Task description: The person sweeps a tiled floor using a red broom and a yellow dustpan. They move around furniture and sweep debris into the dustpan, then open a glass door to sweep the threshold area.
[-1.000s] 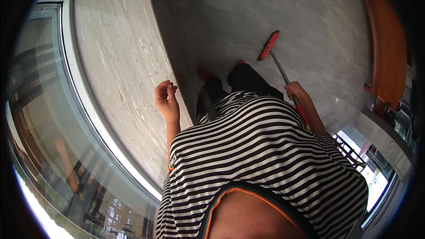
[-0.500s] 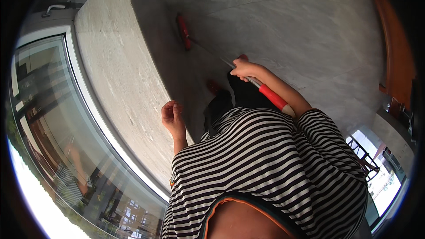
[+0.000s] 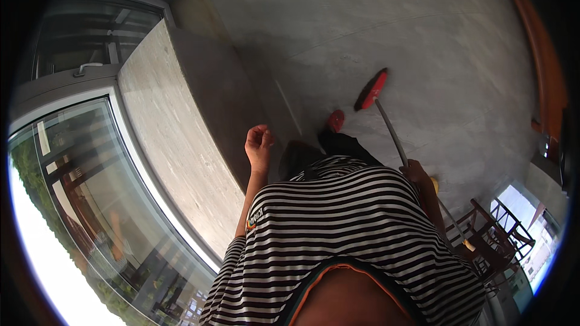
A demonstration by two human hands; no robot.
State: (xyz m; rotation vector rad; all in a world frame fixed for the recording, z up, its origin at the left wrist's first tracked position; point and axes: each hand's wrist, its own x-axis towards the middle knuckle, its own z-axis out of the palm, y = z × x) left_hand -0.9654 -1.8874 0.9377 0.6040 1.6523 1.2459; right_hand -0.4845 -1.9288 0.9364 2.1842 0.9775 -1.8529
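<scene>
A broom [image 3: 376,92] with a red head and dark bristles rests on the grey floor ahead and to the right of my feet. Its long grey handle slants back past my right side. My right hand [image 3: 414,172] is closed round that handle; the forearm hides part of it behind the wrist. My left hand [image 3: 258,143] is raised in front of me near the pale stone ledge, its fingers curled in with nothing visible in them. One red shoe [image 3: 336,121] shows on the floor near the broom head.
Along my left runs the stone ledge [image 3: 181,121] beneath a white-framed window [image 3: 118,108] with a handle. Dark wooden chairs [image 3: 483,238] stand behind at the right. An orange-brown wooden edge [image 3: 534,54] lines the far right.
The broom head has swung from beside the ledge to the right. My right hand has drawn back with the handle toward my right side. My left hand stays raised and curled.
</scene>
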